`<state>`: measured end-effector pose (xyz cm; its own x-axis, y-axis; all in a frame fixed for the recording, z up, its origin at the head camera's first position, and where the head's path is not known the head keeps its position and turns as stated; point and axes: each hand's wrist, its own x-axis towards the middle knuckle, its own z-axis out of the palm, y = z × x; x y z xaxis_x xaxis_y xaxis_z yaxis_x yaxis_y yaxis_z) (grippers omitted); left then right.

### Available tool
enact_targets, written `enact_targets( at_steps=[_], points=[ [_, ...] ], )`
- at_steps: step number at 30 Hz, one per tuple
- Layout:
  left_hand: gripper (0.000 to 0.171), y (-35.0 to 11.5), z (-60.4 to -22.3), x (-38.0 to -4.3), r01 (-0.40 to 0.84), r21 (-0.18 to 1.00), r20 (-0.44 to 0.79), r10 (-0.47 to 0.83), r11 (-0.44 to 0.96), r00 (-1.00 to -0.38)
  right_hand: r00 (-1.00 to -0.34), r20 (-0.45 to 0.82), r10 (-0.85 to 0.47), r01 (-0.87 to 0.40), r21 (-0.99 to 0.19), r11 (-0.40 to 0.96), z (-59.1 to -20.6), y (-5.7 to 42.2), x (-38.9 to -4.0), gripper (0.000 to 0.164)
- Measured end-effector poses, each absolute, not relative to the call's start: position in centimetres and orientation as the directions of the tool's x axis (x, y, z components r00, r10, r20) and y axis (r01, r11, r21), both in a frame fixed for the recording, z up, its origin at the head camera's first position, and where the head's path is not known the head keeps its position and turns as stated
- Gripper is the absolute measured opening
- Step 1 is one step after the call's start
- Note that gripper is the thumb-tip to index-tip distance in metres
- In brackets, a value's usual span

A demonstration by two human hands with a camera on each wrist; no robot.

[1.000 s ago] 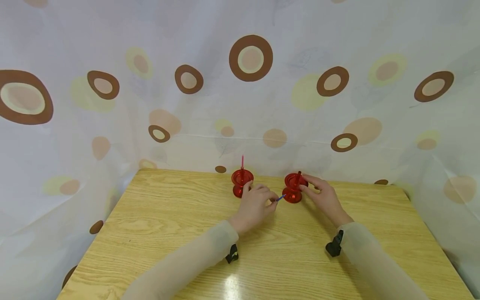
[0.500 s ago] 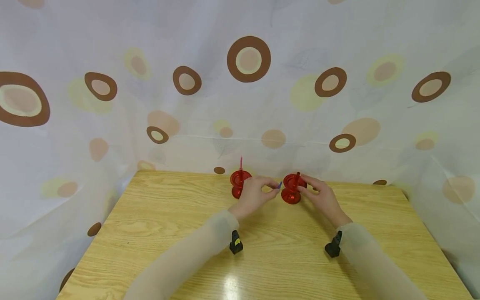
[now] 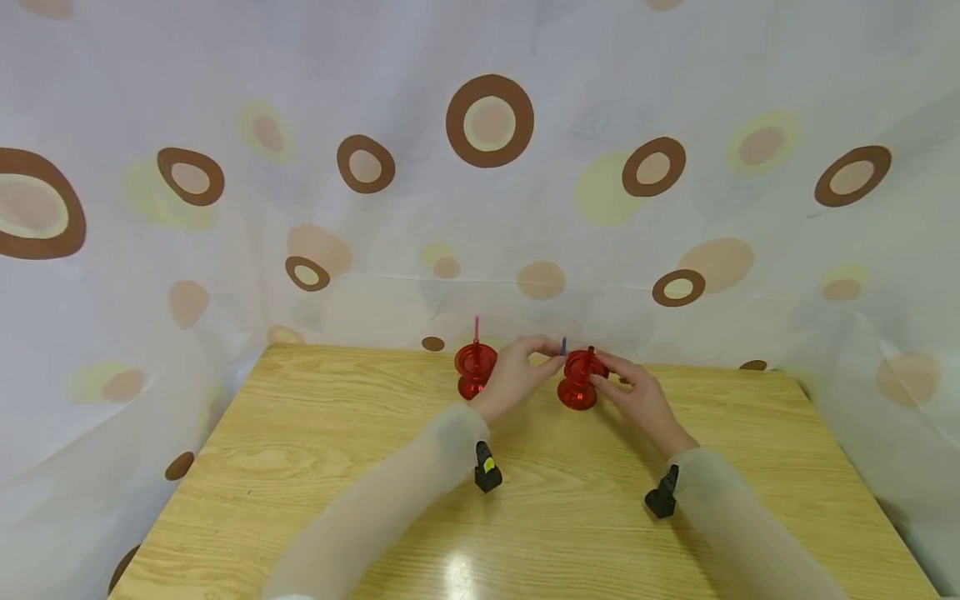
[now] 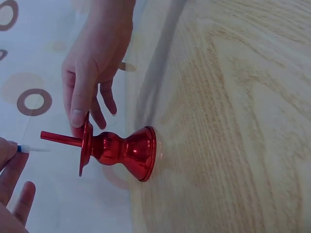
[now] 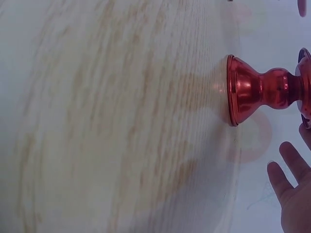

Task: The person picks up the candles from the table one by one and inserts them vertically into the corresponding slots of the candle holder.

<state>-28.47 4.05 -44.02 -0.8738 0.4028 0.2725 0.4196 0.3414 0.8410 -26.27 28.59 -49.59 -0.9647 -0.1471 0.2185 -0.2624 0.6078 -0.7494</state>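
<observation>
My left hand pinches a slim blue candle between thumb and fingertips, held upright just left of the right-hand red candle holder. Seen from the left wrist, a thin white peg sticks out of the candle's lower end, apart from the holder's narrow tube. My right hand grips the rim of that holder's dish, thumb on one face; its base stands on the table. A second red candle holder, carrying a pink candle, stands behind my left hand, which partly covers it.
Both holders stand near the back edge of the wooden table. Directly behind hangs a white curtain with brown and yellow circles, which also closes in both sides. A small black camera sits at each wrist.
My left hand has risen and moved slightly right, turning the blue candle from slanted low to upright near the tube's height. My right hand keeps its grip on the holder.
</observation>
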Motion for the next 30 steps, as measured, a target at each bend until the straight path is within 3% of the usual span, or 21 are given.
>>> enact_targets(
  at_steps=[30],
  points=[
    [0.023, 6.6, -42.4, -30.6, 0.372, 0.897, 0.267, 0.378, 0.239, -0.886, -0.973, 0.191, -0.133, -0.232, -0.786, 0.573, -49.4, 28.6, -26.1, 0.054]
  ],
)
